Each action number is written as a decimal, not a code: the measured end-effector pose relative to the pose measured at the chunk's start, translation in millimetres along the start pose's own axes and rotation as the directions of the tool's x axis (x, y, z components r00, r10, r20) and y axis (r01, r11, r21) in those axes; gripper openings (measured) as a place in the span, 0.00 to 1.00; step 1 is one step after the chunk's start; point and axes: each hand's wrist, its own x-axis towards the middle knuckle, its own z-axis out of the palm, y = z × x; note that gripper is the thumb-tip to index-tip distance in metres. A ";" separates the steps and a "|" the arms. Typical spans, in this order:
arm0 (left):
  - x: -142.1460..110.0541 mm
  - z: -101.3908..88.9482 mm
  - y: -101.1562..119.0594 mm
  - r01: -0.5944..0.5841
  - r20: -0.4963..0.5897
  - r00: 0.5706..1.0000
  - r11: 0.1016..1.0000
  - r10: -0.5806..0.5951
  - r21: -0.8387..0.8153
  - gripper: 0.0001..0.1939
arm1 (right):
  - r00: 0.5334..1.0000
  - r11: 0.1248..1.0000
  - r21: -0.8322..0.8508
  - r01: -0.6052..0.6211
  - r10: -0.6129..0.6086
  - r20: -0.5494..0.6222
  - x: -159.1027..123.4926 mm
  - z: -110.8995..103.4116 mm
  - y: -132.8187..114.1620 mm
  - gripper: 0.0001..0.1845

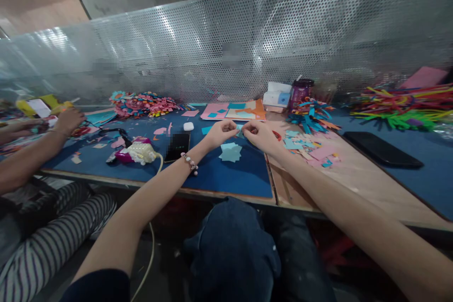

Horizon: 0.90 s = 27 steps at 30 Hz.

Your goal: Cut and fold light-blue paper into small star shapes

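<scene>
My left hand [222,134], with a bead bracelet at its wrist, and my right hand [259,135] face each other above the blue table mat. The fingertips of both are pinched on a small teal paper piece [240,132] between them, partly hidden by the fingers. Just below my hands lies an overlapping pile of light blue paper squares [230,152]. Behind them are pink, orange and cream sheets [215,109] with blue pieces on top. To the right of my right hand, pale blue and pink paper scraps [300,141] lie scattered on bare wood.
A phone [179,145], a white earbud case [188,126] and a power strip [138,152] with a cable lie left. A black phone [382,149] and colourful strip bundles [406,106] are right. A perforated metal panel [212,56] stands behind. A co-worker's hands [67,120] work far left.
</scene>
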 end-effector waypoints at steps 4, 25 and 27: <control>-0.2 0.8 0.4 -0.014 0.005 1.000 1.000 0.014 -0.008 0.12 | 1.000 1.000 0.014 0.006 -0.006 0.012 0.0 0.5 1.0 0.07; -1.0 5.0 1.3 -0.036 -0.074 0.997 0.999 0.037 0.016 0.10 | 0.964 0.924 -0.303 0.232 -0.261 -0.055 -3.1 6.1 -1.4 0.05; -1.5 6.0 2.1 -0.027 -0.080 0.996 1.000 0.028 0.005 0.10 | 0.958 0.896 -0.379 0.233 -0.278 -0.069 -4.2 7.9 -1.8 0.06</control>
